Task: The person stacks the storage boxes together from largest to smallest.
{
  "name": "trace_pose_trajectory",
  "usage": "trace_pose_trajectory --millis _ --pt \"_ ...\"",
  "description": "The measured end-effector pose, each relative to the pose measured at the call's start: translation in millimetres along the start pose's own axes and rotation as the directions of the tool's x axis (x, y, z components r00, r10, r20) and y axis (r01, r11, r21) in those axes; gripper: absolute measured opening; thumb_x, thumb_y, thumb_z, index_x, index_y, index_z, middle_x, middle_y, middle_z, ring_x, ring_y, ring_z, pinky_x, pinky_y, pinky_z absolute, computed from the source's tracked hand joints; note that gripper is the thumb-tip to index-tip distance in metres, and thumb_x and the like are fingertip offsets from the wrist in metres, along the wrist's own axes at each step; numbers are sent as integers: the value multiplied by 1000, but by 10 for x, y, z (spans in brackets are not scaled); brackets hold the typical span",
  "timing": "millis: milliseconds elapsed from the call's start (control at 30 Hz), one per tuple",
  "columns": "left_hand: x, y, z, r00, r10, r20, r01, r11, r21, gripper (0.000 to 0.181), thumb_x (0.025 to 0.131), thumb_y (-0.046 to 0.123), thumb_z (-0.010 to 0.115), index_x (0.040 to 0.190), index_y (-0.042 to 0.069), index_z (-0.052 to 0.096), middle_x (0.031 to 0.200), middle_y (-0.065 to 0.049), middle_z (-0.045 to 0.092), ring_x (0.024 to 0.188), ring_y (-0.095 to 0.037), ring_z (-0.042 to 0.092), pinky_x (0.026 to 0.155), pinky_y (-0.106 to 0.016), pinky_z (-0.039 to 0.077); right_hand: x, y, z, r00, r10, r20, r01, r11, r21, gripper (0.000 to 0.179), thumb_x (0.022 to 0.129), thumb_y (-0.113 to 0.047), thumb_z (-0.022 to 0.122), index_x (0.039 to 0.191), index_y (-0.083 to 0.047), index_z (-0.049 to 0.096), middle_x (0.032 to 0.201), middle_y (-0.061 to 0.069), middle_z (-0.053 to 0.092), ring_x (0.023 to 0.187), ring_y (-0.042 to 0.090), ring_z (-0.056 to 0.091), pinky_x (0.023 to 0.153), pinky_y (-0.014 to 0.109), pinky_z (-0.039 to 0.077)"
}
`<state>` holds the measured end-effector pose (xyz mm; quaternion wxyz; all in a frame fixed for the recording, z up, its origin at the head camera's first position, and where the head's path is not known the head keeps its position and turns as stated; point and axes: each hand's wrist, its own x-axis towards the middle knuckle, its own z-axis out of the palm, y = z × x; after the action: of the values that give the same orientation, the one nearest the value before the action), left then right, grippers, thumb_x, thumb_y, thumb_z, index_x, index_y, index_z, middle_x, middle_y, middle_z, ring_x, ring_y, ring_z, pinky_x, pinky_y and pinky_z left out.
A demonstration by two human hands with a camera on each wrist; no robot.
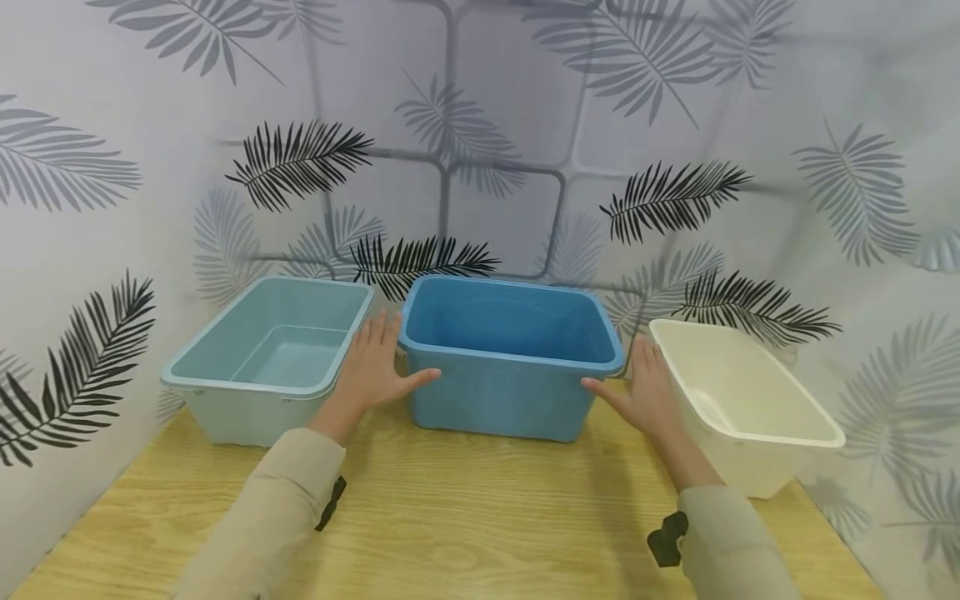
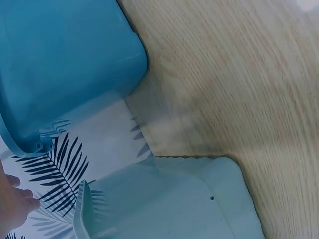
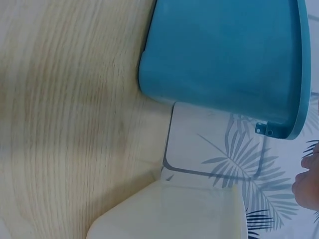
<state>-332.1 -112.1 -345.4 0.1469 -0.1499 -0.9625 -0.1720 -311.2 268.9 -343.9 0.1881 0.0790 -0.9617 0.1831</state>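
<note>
- Find the blue bin [image 1: 498, 400] upright on the surface [image 1: 465, 517], between the pale blue-green bin [image 1: 255, 408] and the cream bin [image 1: 757, 467], with a gap on either side.
- Note the left hand [image 1: 369, 375] at its left end, with fingers extended and thumb spread wide, gripping nothing.
- Note the right hand [image 1: 651, 396] at its right end, likewise spread and gripping nothing; impossible to tell whether touching.
- Looks like thin moulded plastic: probably light for its bulk, stiff along the rim [image 1: 513, 358], likelier to flex in the walls.
- Appears smooth, perhaps slippery on the sloping sides; better to hook fingers under the rim at both short ends than to squeeze the walls.
- Mind the small lug [image 3: 260, 129] beneath a rim corner, possibly awkward against fingers.
- Hardly fragile, but perhaps prone to tilting if lifted from one end only.
</note>
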Motion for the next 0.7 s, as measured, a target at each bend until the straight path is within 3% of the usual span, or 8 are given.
trace_pose_trajectory --millis 333,700 --pt "92 15 -13 999 -13 33 14 999 -34 103 82 61 55 147 -2 7 153 -27 5 140 -46 6 114 -55 12 135 -47 6 999 15 39 -17 999 46 109 78 -55 63 142 14 10 149 34 12 139 47 11 113 56 13" --pt "154 44 28 996 -48 73 52 997 -56 100 84 60 54 147 -3 9 153 -27 4 141 -45 6 113 -55 16 173 -96 79 993 42 112 -49 997 65 109 81 -56 60 143 13 4 150 33 1 139 50 2 111 61 12"
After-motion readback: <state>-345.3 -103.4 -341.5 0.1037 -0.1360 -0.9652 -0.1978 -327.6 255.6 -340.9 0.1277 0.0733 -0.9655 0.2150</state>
